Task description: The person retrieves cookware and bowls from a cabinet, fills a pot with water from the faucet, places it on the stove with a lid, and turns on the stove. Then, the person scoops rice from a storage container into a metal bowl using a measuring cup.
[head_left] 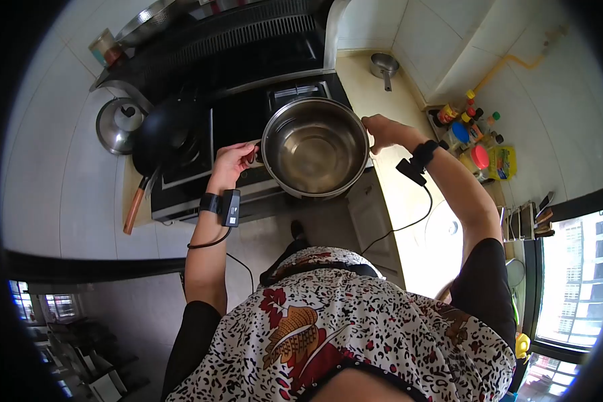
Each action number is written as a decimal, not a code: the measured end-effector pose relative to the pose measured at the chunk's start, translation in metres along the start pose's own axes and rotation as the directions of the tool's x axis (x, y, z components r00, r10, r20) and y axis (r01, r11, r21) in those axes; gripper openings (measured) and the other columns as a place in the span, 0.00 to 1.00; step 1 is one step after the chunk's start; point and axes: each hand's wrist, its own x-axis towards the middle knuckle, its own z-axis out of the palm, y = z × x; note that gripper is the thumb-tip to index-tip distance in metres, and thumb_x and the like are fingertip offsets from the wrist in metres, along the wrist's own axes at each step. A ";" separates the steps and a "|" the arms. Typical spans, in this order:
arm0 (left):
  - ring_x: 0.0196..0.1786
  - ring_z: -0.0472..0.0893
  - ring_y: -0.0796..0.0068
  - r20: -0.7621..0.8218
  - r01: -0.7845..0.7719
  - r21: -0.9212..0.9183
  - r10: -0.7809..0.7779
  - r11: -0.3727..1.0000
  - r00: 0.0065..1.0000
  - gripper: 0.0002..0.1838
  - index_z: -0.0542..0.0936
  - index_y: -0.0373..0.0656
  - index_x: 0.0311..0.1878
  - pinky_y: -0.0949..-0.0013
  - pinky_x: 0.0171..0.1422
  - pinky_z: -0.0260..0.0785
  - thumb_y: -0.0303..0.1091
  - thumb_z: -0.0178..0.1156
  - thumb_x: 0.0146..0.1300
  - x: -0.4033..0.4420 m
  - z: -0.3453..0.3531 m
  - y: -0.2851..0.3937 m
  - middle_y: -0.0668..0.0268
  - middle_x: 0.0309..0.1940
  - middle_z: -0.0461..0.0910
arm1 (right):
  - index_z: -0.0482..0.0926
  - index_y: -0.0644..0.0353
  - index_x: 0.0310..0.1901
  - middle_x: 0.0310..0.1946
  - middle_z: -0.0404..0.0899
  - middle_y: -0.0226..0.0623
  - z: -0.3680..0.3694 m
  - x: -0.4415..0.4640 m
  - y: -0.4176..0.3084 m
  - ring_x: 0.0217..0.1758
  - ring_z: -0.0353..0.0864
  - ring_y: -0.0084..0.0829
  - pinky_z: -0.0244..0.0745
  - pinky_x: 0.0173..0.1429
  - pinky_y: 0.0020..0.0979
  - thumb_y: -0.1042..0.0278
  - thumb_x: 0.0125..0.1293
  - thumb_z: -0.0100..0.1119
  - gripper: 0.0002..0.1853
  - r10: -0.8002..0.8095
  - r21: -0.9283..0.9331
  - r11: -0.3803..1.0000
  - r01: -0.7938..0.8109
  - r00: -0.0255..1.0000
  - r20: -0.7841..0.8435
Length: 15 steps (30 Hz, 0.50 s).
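A wide stainless steel pot is in front of me, over the front of the black gas stove. Its inside shows with no lid on; whether it contains water I cannot tell. My left hand is closed around the handle on the pot's left side. On the opposite side my right hand grips the other handle, which its fingers mostly hide. Whether the pot's base touches the stove is not visible.
A black wok with a wooden handle sits on the left burner, a metal lid beside it. On the right counter stand a small saucepan and several seasoning bottles. Wrist-device cables hang near both arms.
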 end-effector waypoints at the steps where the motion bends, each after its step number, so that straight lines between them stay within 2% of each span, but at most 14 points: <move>1: 0.30 0.78 0.83 -0.002 0.004 -0.006 -0.004 1.000 1.000 0.08 0.80 0.36 0.41 0.79 0.35 0.69 0.28 0.61 0.60 0.015 -0.003 0.004 0.64 0.33 0.83 | 0.74 0.65 0.48 0.43 0.80 0.47 -0.002 0.016 0.006 0.51 0.78 0.44 0.74 0.53 0.34 0.73 0.32 0.76 0.35 0.019 0.016 1.000 -0.019 1.000 -0.003; 3: 0.29 0.79 0.83 -0.020 0.015 -0.008 -0.015 1.000 1.000 0.07 0.81 0.36 0.41 0.79 0.34 0.69 0.27 0.61 0.61 0.047 -0.009 0.012 0.64 0.33 0.83 | 0.74 0.64 0.48 0.44 0.80 0.47 -0.008 0.050 0.021 0.51 0.78 0.44 0.74 0.53 0.34 0.73 0.31 0.75 0.34 0.055 0.047 0.997 -0.055 0.998 -0.006; 6: 0.29 0.79 0.83 -0.054 0.015 0.025 -0.013 1.000 0.998 0.06 0.81 0.36 0.40 0.79 0.33 0.69 0.27 0.60 0.61 0.089 -0.012 0.023 0.65 0.32 0.83 | 0.75 0.63 0.47 0.43 0.81 0.46 -0.018 0.089 0.039 0.50 0.79 0.44 0.75 0.52 0.34 0.73 0.31 0.74 0.33 -0.009 0.040 0.999 0.009 1.000 -0.006; 10: 0.28 0.78 0.83 -0.114 0.021 0.034 -0.016 0.999 0.993 0.05 0.81 0.36 0.39 0.80 0.30 0.68 0.26 0.60 0.61 0.131 -0.016 0.040 0.65 0.30 0.83 | 0.76 0.63 0.44 0.40 0.81 0.47 -0.023 0.142 0.063 0.48 0.79 0.46 0.76 0.49 0.36 0.72 0.31 0.73 0.31 -0.006 0.033 0.999 0.008 0.999 -0.046; 11: 0.28 0.78 0.83 -0.091 0.019 0.021 -0.017 1.000 0.996 0.05 0.81 0.36 0.39 0.80 0.29 0.69 0.26 0.60 0.61 0.147 -0.024 0.038 0.65 0.30 0.83 | 0.75 0.63 0.45 0.41 0.80 0.48 -0.020 0.161 0.074 0.49 0.79 0.47 0.76 0.50 0.36 0.73 0.31 0.73 0.31 -0.069 0.018 0.997 0.070 0.996 -0.054; 13: 0.27 0.79 0.82 -0.042 0.023 -0.005 -0.023 1.000 0.999 0.06 0.80 0.35 0.39 0.80 0.29 0.69 0.26 0.60 0.61 0.174 -0.037 0.033 0.64 0.30 0.83 | 0.75 0.64 0.45 0.40 0.80 0.48 -0.022 0.187 0.091 0.49 0.79 0.47 0.76 0.50 0.37 0.73 0.31 0.73 0.32 -0.087 0.006 0.996 0.088 0.995 -0.038; 15: 0.27 0.79 0.80 -0.086 0.013 -0.024 -0.015 1.000 0.996 0.06 0.80 0.35 0.40 0.79 0.29 0.70 0.26 0.61 0.61 0.179 -0.035 0.034 0.63 0.31 0.83 | 0.73 0.64 0.47 0.41 0.79 0.47 -0.033 0.201 0.087 0.48 0.78 0.46 0.75 0.50 0.37 0.74 0.31 0.73 0.34 -0.045 -0.009 0.999 0.045 0.999 0.009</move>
